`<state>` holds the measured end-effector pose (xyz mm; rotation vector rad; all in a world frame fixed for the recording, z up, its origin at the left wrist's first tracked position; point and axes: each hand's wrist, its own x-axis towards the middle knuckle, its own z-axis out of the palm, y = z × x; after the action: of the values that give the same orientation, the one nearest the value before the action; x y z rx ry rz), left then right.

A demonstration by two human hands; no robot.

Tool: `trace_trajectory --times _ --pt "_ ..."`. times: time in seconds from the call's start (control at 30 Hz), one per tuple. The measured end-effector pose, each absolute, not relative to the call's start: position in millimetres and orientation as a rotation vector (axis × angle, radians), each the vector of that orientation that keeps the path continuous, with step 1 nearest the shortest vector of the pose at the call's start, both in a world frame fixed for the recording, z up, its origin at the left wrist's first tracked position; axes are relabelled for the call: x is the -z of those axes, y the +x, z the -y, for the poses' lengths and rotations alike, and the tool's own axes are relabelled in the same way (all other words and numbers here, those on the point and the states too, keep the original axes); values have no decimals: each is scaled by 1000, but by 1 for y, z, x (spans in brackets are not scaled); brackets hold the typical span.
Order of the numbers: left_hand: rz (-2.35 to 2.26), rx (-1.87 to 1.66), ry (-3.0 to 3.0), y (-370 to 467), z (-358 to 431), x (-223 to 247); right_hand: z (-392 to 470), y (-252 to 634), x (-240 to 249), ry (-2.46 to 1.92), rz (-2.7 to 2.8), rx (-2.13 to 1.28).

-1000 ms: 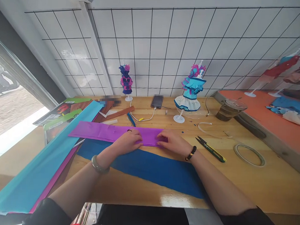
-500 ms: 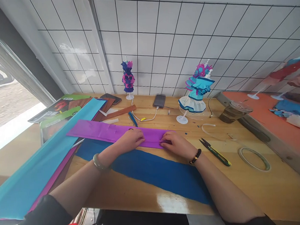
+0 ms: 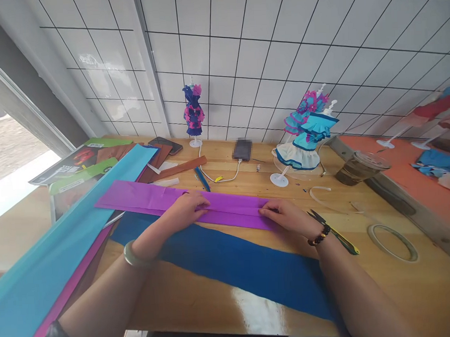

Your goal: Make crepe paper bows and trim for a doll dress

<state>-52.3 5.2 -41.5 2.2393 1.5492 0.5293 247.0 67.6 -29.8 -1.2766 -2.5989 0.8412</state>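
Observation:
A long folded purple paper strip, which looks like crepe paper, lies across the table with a fold line along its length. My left hand is closed on its middle part, fingertips at the fold. Near the strip's right end, my right hand pinches the folded edge between thumb and fingers. Beneath and nearer to me, a wide dark blue strip lies flat on the table. A light blue strip runs diagonally at the left, partly under the purple one. Thread snips lie beside my right wrist.
Two small dress forms, a dark blue-and-pink one and a light blue one, stand at the back. A charging device, a lidded cup, a tape roll and a blue pen-like stick lie around.
My right hand has slid right along the purple strip, and my left hand has shifted slightly left, so they are farther apart. The camera view has tilted slightly.

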Motion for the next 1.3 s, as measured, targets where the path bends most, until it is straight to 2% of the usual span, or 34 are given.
trace_trajectory --times 0.2,0.43,1.3 --pt "-1592 -397 2024 -70 -4 33 -71 251 32 -1305 2541 -922" --pt "-1564 -514 1782 -78 -6 34 -69 249 31 -1368 2595 -878" --pt "-1667 -470 1837 -69 -11 44 -72 261 28 -1594 2618 -928"
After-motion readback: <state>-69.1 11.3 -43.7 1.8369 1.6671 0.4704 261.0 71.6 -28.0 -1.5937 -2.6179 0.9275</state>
